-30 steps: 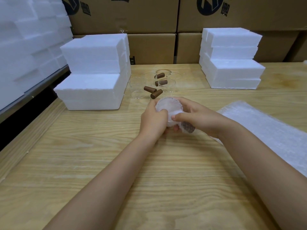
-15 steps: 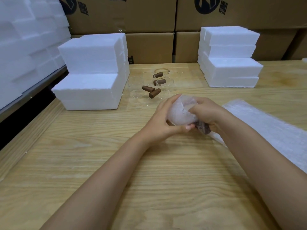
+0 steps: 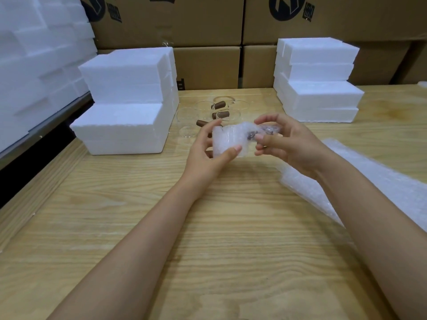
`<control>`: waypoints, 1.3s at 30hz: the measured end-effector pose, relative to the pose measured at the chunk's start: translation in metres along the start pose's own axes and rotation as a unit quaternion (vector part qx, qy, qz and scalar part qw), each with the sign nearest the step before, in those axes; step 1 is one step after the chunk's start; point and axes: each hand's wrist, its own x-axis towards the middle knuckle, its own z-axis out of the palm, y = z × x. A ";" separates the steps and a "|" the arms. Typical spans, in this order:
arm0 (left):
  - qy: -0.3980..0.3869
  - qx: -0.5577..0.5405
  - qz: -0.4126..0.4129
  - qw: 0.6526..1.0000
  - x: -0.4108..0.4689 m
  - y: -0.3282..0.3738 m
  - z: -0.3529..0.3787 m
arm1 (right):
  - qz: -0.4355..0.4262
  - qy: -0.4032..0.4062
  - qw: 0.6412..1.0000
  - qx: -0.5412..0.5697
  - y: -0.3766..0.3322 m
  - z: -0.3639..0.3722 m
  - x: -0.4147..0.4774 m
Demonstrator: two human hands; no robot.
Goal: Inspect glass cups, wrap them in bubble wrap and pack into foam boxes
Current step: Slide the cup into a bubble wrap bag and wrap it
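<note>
A glass cup wrapped in bubble wrap [image 3: 227,140] is held above the wooden table [image 3: 208,227], lying on its side with its brown handle pointing right. My left hand [image 3: 208,150] grips the wrapped body, thumb under it and fingers behind. My right hand [image 3: 284,144] pinches the loose wrap round the handle end. Several unwrapped glass cups with brown handles [image 3: 218,112] lie on the table just behind my hands. Closed white foam boxes are stacked at the left [image 3: 129,100] and at the right [image 3: 318,84].
A pile of bubble wrap sheets [image 3: 374,181] lies on the table under my right forearm. Cardboard cartons [image 3: 208,42] line the back. More white foam pieces [image 3: 34,54] are stacked at the far left, beyond a dark gap beside the table edge.
The wrapped cup has been turned so its handle end points right and lifted slightly. My right hand moved from the cup body to the wrap at the handle end.
</note>
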 end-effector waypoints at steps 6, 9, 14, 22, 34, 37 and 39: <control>-0.082 -0.017 -0.002 0.997 0.001 -0.005 -0.008 | -0.026 0.088 0.994 0.056 0.011 0.005 0.006; -0.093 -0.031 0.018 0.995 0.003 -0.005 -0.012 | -0.005 0.091 0.987 0.131 0.014 0.001 0.006; -0.094 -0.029 0.018 0.995 0.005 -0.008 -0.019 | 0.021 0.090 0.975 0.202 0.022 -0.001 0.006; -0.105 -0.031 0.004 0.994 0.005 -0.008 -0.020 | 0.004 0.086 0.974 0.208 0.025 -0.001 0.007; -0.058 0.070 -0.009 0.996 -0.001 -0.008 -0.046 | -0.033 0.076 0.995 0.058 0.047 0.040 0.003; -0.038 0.084 -0.013 0.996 -0.002 -0.011 -0.050 | -0.023 0.096 0.994 -0.036 0.052 0.045 0.004; -0.014 0.101 -0.006 0.995 -0.002 -0.013 -0.053 | -0.027 0.117 0.991 -0.062 0.054 0.051 0.007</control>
